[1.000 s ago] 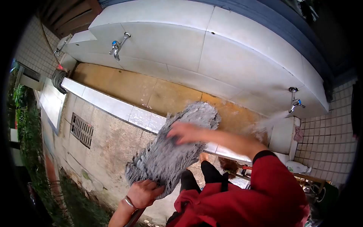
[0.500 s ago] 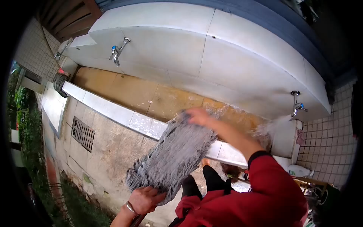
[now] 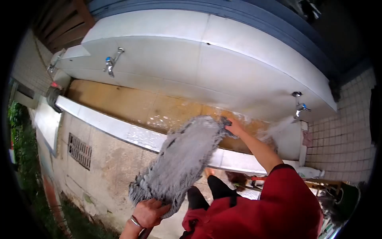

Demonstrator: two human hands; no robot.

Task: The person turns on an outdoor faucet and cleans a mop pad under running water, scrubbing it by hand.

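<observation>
A wide, wet grey mop head [image 3: 181,155] with a fringe of strands lies slantwise across the trough's front ledge. Its far end reaches over the basin. My left hand [image 3: 147,213], with a metal bracelet at the wrist, is closed on the near end of the mop, and a bit of dark handle [image 3: 145,232] shows below it. At the far right corner, my right hand [image 3: 235,128] has its fingers closed on a bunch of the mop's strands. My fingertips there are partly hidden by the strands.
Water sprays from the right tap [image 3: 301,109] into the long tiled trough [image 3: 107,91]. Another tap [image 3: 111,63] is on the wall at left. A floor drain grate [image 3: 80,151] lies left of the mop; a white bottle [image 3: 310,172] is at right.
My right hand has moved from the top of the mop's far end to its right corner, taking hold of strands. My left hand keeps its grip. The whole view has shifted slightly.
</observation>
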